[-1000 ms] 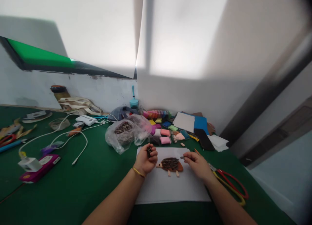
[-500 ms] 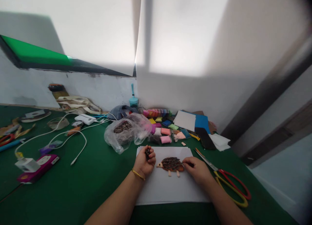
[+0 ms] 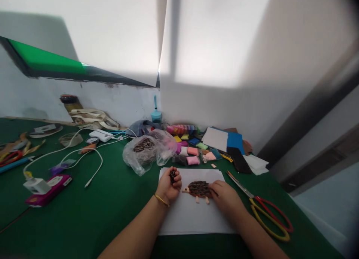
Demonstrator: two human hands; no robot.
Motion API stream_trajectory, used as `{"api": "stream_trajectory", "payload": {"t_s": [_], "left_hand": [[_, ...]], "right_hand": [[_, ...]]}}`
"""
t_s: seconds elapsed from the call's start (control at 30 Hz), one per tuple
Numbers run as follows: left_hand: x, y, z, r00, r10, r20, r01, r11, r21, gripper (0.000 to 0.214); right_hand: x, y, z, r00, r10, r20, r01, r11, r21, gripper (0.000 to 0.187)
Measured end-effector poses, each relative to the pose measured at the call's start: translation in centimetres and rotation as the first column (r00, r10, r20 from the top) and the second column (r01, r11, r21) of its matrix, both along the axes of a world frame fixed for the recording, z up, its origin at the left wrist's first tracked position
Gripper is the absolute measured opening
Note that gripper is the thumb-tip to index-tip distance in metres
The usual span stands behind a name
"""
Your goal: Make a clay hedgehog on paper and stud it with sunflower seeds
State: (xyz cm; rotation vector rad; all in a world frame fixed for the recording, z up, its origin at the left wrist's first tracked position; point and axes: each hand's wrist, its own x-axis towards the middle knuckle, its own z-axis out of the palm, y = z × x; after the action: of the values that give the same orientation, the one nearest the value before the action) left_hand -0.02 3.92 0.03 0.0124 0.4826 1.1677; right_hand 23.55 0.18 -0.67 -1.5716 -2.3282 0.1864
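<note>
A hedgehog figure [image 3: 198, 189] lies on a stack of white paper [image 3: 193, 219], its pale snout pointing left. Overlapping dark, slender pieces like seed shells cover its back above a brown body, with two pale legs below. My left hand [image 3: 170, 184] rests palm up at the paper's left side, fingers curled around a small bunch of dark seed shells [image 3: 172, 175]. At the figure's right end, my right hand [image 3: 224, 193] touches the back with thumb and fingers pinched together. Whatever is between those fingertips is hidden.
Behind the paper sit a clear plastic bag [image 3: 140, 154] of similar brown pieces and several colourful clay packets [image 3: 193, 151]. Large scissors [image 3: 252, 195] lie open at the right. Left are a white cable [image 3: 98, 162] and a magenta power strip [image 3: 50, 191].
My right hand has moved slightly left onto the figure's back; the dark piece seen at its fingertips is now hidden. My left hand keeps its hold. The view has shifted slightly.
</note>
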Motion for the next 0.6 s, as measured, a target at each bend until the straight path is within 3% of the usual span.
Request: {"api": "stream_trajectory", "payload": {"t_s": [0.17, 0.3, 0.47, 0.6], "left_hand": [[0.0, 0.0, 0.0, 1.0, 0.004, -0.002, -0.004, 1.0, 0.008, 0.009], [0.1, 0.0, 0.0, 1.0, 0.005, -0.009, -0.005, 1.0, 0.007, 0.01], [0.0, -0.1, 0.1, 1.0, 0.008, -0.006, -0.008, 1.0, 0.0, 0.01], [0.1, -0.1, 0.1, 1.0, -0.004, -0.001, 0.004, 1.0, -0.003, 0.009]], "right_hand": [[-0.4, 0.2, -0.2, 1.0, 0.001, 0.007, -0.001, 1.0, 0.01, 0.025], [-0.1, 0.2, -0.2, 0.997, 0.003, -0.076, -0.007, 0.998, -0.054, 0.025], [0.6, 0.0, 0.3, 0.976, -0.101, -0.191, 0.072, 0.985, -0.155, 0.022], [0.6, 0.0, 0.5, 0.97, -0.059, -0.236, 0.026, 0.99, -0.142, 0.022]]}}
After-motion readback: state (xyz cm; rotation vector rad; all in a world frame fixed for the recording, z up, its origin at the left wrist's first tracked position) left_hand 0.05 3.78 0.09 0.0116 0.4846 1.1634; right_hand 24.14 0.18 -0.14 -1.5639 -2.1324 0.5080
